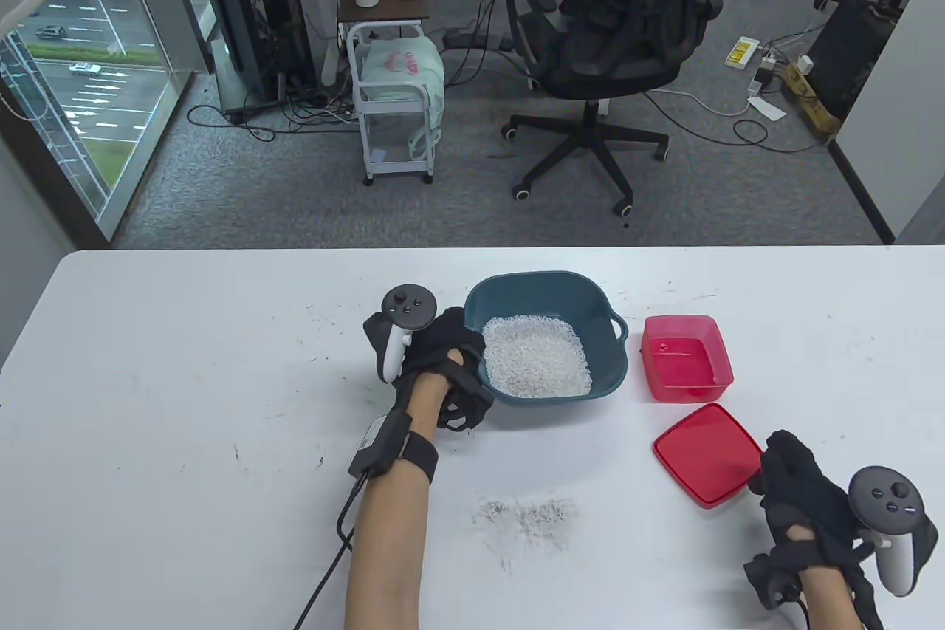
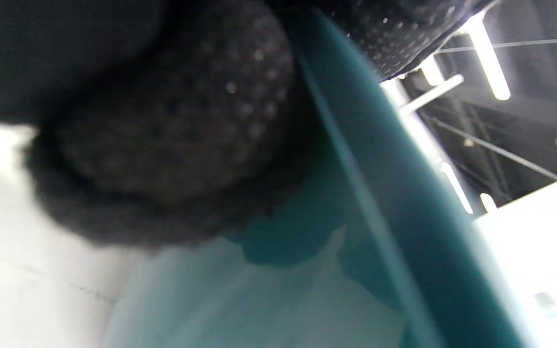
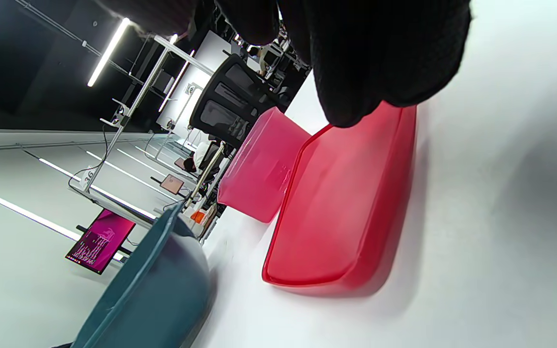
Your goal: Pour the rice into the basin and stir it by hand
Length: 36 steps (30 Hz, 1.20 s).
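Note:
A teal basin (image 1: 546, 277) stands mid-table with a heap of white rice (image 1: 537, 357) inside it. My left hand (image 1: 464, 353) grips the basin's left rim. In the left wrist view its gloved fingers (image 2: 177, 145) press against the basin's outer wall (image 2: 404, 203). An empty red box (image 1: 725, 364) sits to the right of the basin, and its red lid (image 1: 705, 453) lies flat in front of it. My right hand (image 1: 786, 471) hovers at the lid's near right corner with loosely curled fingers (image 3: 375, 63) over the lid (image 3: 341, 203), holding nothing.
A smear of grey specks (image 1: 531, 515) marks the table in front of the basin. Beyond the table's far edge stand an office chair (image 1: 613, 32) and a white cart (image 1: 395, 98). A cable runs from my left wrist off the near edge.

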Tool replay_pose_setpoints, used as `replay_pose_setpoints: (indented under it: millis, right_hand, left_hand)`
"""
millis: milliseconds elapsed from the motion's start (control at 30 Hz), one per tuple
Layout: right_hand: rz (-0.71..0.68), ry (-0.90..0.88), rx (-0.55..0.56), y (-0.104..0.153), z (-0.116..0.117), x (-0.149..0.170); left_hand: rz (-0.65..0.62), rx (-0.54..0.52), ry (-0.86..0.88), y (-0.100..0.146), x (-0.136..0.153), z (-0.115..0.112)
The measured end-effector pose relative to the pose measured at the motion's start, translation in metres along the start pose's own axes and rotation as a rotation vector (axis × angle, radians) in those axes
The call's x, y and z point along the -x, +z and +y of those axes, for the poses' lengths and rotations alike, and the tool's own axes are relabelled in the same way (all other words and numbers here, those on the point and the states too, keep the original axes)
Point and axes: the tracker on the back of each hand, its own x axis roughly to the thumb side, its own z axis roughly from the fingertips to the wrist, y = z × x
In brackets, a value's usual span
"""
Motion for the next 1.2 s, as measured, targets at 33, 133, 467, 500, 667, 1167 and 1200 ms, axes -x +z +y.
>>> replay_pose_setpoints:
  millis: [33, 133, 467, 500, 667, 1167, 1200]
  right_hand:
    - [0.001, -0.006, -0.003, 0.0, 0.0, 0.0]
    - [-0.008, -0.009, -0.013, -0.001, 0.001, -0.002]
    - [-0.015, -0.037, -0.044, -0.002, 0.006, -0.001]
    - [-0.01, -0.04, -0.046, -0.003, 0.007, 0.0]
    - [-0.003, -0.044, -0.047, -0.005, 0.006, 0.003]
    - [-0.564, 0.411, -0.24, 0.023, 0.082, -0.124]
    - [-0.61, 0.461, -0.335, 0.026, 0.102, -0.144]
  left_hand:
    - [-0.017, 0.016, 0.009, 0.01, 0.0, 0.004]
    - [-0.053, 0.053, 0.089, 0.047, 0.003, 0.013]
    - [-0.164, 0.185, 0.223, 0.137, 0.029, 0.004]
    - [-0.162, 0.2, 0.208, 0.142, 0.032, 0.0]
    - [-0.151, 0.242, 0.159, 0.152, 0.045, -0.014]
    - [-0.08, 0.282, 0.136, 0.148, 0.067, -0.024]
    - [-0.077, 0.285, 0.148, 0.148, 0.068, -0.024]
